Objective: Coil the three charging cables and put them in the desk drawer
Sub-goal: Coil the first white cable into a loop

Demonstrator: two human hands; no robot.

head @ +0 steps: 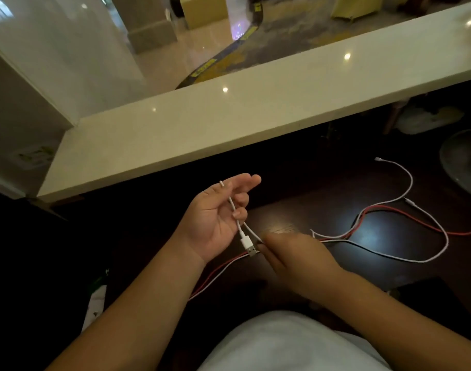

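Under the pale counter [229,108], both hands pinch a white cable [238,223], red cable [389,210] alongside.

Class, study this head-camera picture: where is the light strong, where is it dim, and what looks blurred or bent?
Head view: the pale counter is bright, with small glare spots; the dark desk below is dim except for one bluish reflection near the red cable; the right hand is motion-blurred, while the left hand and the white cable it holds are sharper; the wide lens bends the counter's edge.
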